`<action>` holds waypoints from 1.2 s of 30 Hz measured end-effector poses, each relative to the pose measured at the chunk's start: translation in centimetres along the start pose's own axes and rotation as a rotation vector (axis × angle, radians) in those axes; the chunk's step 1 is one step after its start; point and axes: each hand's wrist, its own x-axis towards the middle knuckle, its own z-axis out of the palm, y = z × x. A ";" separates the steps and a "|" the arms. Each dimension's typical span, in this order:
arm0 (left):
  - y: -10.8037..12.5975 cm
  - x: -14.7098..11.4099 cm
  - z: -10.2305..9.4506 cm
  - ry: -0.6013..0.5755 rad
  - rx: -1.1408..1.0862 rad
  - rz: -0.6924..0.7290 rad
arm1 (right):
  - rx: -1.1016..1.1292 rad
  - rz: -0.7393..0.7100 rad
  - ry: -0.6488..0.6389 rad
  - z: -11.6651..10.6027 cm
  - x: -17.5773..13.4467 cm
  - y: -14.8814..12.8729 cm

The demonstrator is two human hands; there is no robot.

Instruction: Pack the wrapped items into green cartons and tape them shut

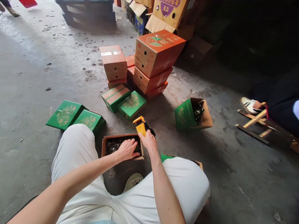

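Between my knees stands an open cardboard box (104, 148) with dark, shiny things (112, 147) inside, too unclear to name. My left hand (127, 150) lies over the right part of these contents, palm down and fingers spread, gripping nothing that I can see. Just beyond the box's right end, my right hand (149, 142) is wrapped round a yellow and black tape dispenser (140, 127). The dispenser is raised by the box's far right corner. My right hand hides part of its handle.
Green boxes (66, 113) lie ahead to the left, with more green boxes (132, 104) straight ahead. Orange boxes (158, 53) are stacked behind. An open green box (185, 115) with dark contents stands right. A person sits by a wooden stool (254, 121) farther right.
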 end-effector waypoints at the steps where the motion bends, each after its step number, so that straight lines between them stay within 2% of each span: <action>1: 0.3 0.3 0.1 -0.008 0.022 -0.003 | 0.002 0.000 -0.005 0.0 0.0 0.0; 6: 0.9 1.5 0.6 -0.070 0.077 0.110 | 0.020 -0.016 -0.009 0.0 0.2 0.2; 9: 0.1 1.4 0.8 -0.144 0.080 0.149 | 0.025 -0.002 -0.008 0.1 0.2 0.3; 11: -0.6 1.0 0.7 -0.154 0.070 0.142 | 0.035 -0.004 -0.004 0.1 0.1 0.3; 13: -1.2 0.7 0.4 -0.101 0.050 0.044 | 0.048 -0.011 -0.005 0.2 0.0 0.2; 16: -1.7 0.4 0.4 -0.005 0.027 -0.218 | 0.059 -0.015 -0.008 0.2 0.0 0.2; 17: -1.7 0.4 0.5 0.008 0.019 -0.259 | 0.058 -0.014 -0.010 0.2 0.0 0.1; 22: -0.4 0.6 2.8 0.069 -0.007 -0.159 | 0.058 -0.016 -0.003 0.4 0.2 0.2; 26: 0.3 0.9 4.1 0.088 -0.006 -0.144 | 0.053 -0.032 0.015 0.5 0.4 0.3; 29: -0.5 1.1 3.3 0.076 -0.051 -0.100 | 0.031 -0.019 -0.001 0.3 0.4 0.3; 31: -1.5 0.7 2.0 0.115 -0.113 -0.065 | 0.022 -0.013 -0.012 0.2 0.4 0.2; 34: -3.0 -1.2 0.2 0.175 -0.118 -0.078 | 0.012 -0.026 -0.001 0.2 0.3 0.1; 36: -3.3 -2.9 -0.4 0.149 -0.038 -0.117 | 0.002 -0.026 0.001 0.3 0.3 0.1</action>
